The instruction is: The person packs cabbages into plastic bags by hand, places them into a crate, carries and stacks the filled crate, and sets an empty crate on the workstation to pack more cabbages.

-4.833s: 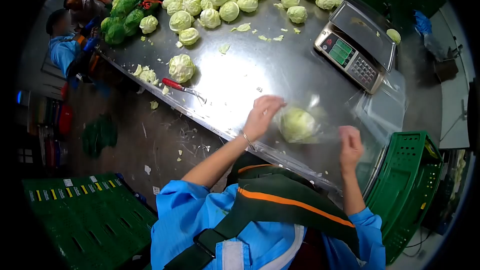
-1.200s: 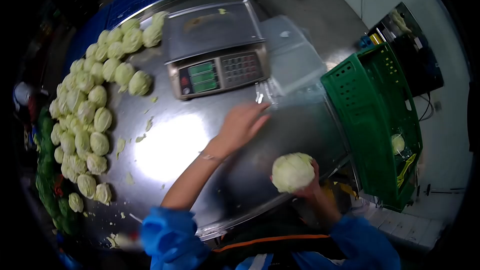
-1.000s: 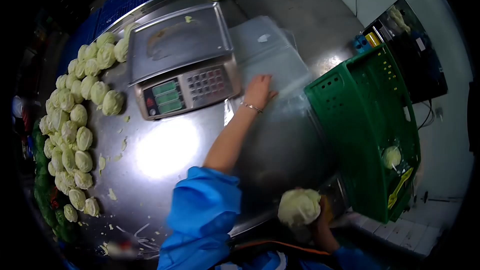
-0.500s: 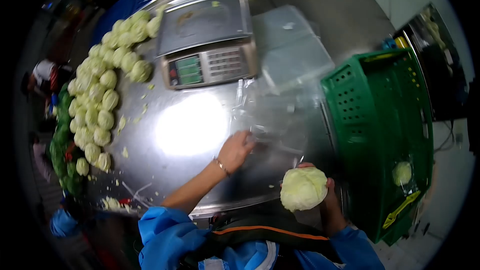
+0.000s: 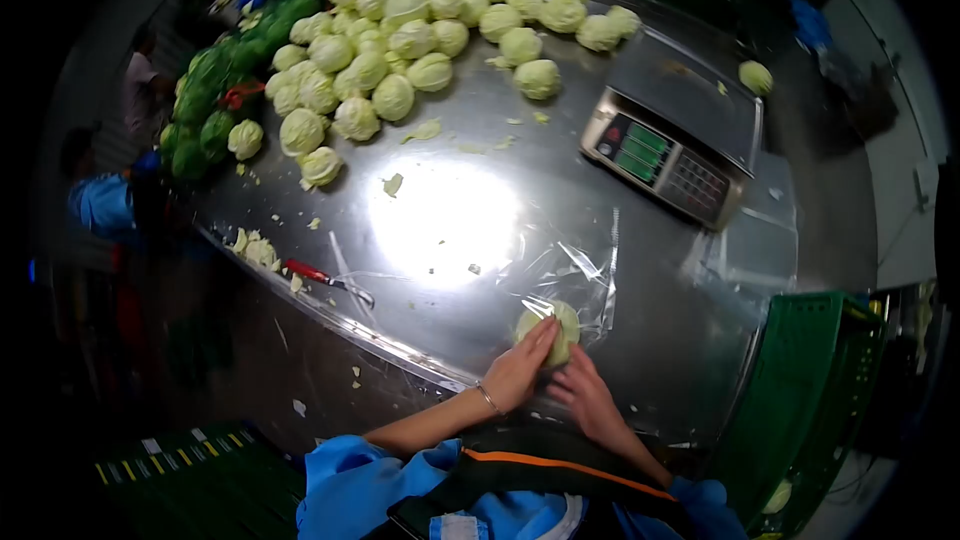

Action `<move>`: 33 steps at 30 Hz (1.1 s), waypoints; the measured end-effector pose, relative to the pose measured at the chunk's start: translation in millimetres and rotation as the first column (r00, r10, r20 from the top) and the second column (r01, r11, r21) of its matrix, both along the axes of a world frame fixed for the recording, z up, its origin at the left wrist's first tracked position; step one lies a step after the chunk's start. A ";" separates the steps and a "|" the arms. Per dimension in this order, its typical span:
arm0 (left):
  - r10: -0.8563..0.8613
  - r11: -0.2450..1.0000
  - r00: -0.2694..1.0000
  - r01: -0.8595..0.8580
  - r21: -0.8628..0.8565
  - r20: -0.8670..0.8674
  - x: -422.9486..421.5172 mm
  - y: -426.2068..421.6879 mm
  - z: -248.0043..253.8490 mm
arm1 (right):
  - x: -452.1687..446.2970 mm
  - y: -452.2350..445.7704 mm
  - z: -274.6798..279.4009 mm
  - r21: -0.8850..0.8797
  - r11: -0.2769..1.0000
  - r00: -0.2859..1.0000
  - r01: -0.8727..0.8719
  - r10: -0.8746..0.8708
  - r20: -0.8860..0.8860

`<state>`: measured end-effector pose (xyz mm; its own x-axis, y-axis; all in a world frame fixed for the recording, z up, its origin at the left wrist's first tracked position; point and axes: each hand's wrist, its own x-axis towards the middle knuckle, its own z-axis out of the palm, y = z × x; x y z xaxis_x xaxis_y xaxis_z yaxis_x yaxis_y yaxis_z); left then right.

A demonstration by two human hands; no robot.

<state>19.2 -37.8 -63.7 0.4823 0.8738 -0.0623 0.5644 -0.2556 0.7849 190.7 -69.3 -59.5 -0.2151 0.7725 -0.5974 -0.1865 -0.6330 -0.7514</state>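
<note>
A pale green cabbage (image 5: 565, 330) sits at the near edge of the steel table, partly inside a clear plastic bag (image 5: 585, 270) that spreads away from me. My left hand (image 5: 520, 370), with a bracelet at the wrist, presses its fingers over the cabbage's near left side. Close against the near right side is my right hand (image 5: 588, 395), its fingers apart and slightly blurred; whether they touch the cabbage is hard to see.
Many trimmed cabbages (image 5: 395, 40) pile up at the far left, beside green net sacks (image 5: 215, 90). A scale (image 5: 670, 140) stands far right, near clear bags (image 5: 760, 230) and a green crate (image 5: 790, 380). A red-handled knife (image 5: 310, 270) lies left. Another person (image 5: 105, 202) is at left.
The view has swung left. The cabbage has gone from my right hand above the table edge into the bag on the table. My left hand has moved onto it; my right hand has loosened.
</note>
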 end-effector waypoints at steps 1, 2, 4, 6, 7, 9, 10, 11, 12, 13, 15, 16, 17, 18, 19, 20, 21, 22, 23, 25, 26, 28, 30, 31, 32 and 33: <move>0.065 0.998 0.997 -0.066 0.010 0.041 -9.7 5.4 0.7 | -11.6 6.9 1.3 0.189 0.957 0.948 -0.220 0.163 0.274; 0.125 0.992 0.989 -0.127 0.014 0.084 -21.0 13.6 3.5 | -24.8 22.4 3.9 0.337 0.907 0.802 -0.253 0.001 0.597; 0.189 0.982 0.973 -0.190 -0.005 0.131 -41.6 28.8 12.9 | -51.6 69.1 6.7 0.527 0.718 0.257 -0.455 -0.461 0.849; 0.290 0.957 0.934 -0.278 -0.083 0.211 -57.6 41.8 16.1 | -64.6 106.4 -15.5 0.454 0.873 0.716 -0.180 -0.200 0.669; 0.335 0.942 0.909 -0.316 -0.115 0.249 -67.9 53.1 18.5 | -69.6 127.6 -20.2 0.347 0.935 0.880 -0.072 -0.104 0.463; 0.419 0.901 0.870 -0.364 -0.235 0.260 -105.0 79.5 31.6 | -77.8 158.1 -2.4 0.391 0.873 0.795 -0.291 -0.007 0.607; 0.458 0.875 0.850 -0.380 -0.301 0.260 -121.5 88.6 38.2 | -79.4 171.4 12.9 0.391 0.831 0.737 -0.396 0.034 0.675; 0.414 0.901 0.874 -0.353 -0.253 0.256 -134.9 95.7 46.3 | -77.2 188.9 35.8 0.368 0.757 0.676 -0.541 0.131 0.725; 0.368 0.924 0.896 -0.322 -0.206 0.248 -146.9 101.2 54.5 | -74.0 208.1 60.4 0.333 0.664 0.599 -0.670 0.218 0.770; 0.320 0.944 0.916 -0.289 -0.157 0.240 -156.7 107.6 55.3 | -72.4 230.4 77.7 0.355 0.713 0.676 -0.605 0.224 0.702; 0.267 0.963 0.916 -0.262 -0.057 0.298 -158.0 115.7 40.4 | -102.8 283.9 110.0 0.500 0.723 0.798 -0.476 0.116 0.592; 0.234 0.970 0.920 -0.245 -0.004 0.315 -157.1 117.3 33.8 | -145.0 306.4 128.9 0.562 0.545 0.694 -0.622 0.051 0.718; 0.248 0.969 0.908 -0.240 -0.067 0.336 -157.2 118.4 33.3 | -177.6 337.2 113.4 0.574 0.379 0.637 -0.726 0.055 0.769; 0.262 0.965 0.899 -0.233 -0.124 0.352 -158.6 119.7 37.4 | -208.7 371.6 80.3 0.554 0.208 0.576 -0.806 0.056 0.816; 0.274 0.959 0.891 -0.223 -0.175 0.362 -159.2 121.3 40.9 | -244.1 401.8 43.9 0.472 0.131 0.467 -0.872 -0.069 0.882; 0.268 0.963 0.894 -0.242 -0.118 0.359 -158.9 120.7 41.4 | -278.5 425.0 12.8 0.373 0.069 0.352 -0.925 -0.208 0.913; 0.260 0.965 0.898 -0.258 -0.053 0.356 -158.7 119.6 40.1 | -310.1 442.4 -7.6 0.287 0.068 0.259 -0.955 -0.272 0.927; 0.249 0.962 0.902 -0.273 0.017 0.352 -160.7 119.2 38.5 | -334.5 460.1 -21.4 0.200 0.075 0.164 -0.977 -0.339 0.926; 0.229 0.967 0.914 -0.253 0.030 0.335 -163.3 117.0 38.7 | -346.4 470.8 -35.2 0.268 0.070 0.226 -0.961 -0.360 0.905; 0.196 0.981 0.943 -0.183 -0.070 0.269 -177.3 119.6 50.0 | -355.8 457.6 -57.9 0.374 0.080 0.325 -0.924 -0.355 0.877; 0.159 0.987 0.975 -0.161 -0.004 0.156 -182.1 117.7 47.2 | -346.2 449.9 -67.0 0.389 0.093 0.339 -0.916 -0.335 0.879; 0.191 0.940 0.974 -0.217 0.264 0.120 -188.5 125.3 39.9 | -308.6 402.9 -68.7 0.324 0.137 0.275 -0.936 -0.290 0.917; 0.211 0.944 0.964 -0.244 0.223 0.164 -189.8 125.6 37.1 | -291.1 378.9 -55.7 0.393 0.198 0.332 -0.898 -0.280 0.901; 0.224 0.945 0.958 -0.258 0.202 0.176 -186.6 123.5 35.8 | -287.3 371.5 -48.0 0.483 0.244 0.416 -0.841 -0.279 0.865; 0.175 0.948 0.979 -0.197 0.252 0.105 -181.2 120.0 25.8 | -284.1 363.0 -42.7 0.571 0.302 0.500 -0.763 -0.285 0.818; 0.180 0.957 0.976 -0.202 0.209 0.122 -179.9 117.0 29.4 | -285.0 364.3 -38.4 0.441 0.298 0.392 -0.846 -0.212 0.895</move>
<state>-160.7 79.2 -34.4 0.2990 0.9368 0.1815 0.5405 -0.3230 0.7769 -94.3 295.0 -97.9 -0.5226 0.8321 0.1860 0.7337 0.5500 -0.3990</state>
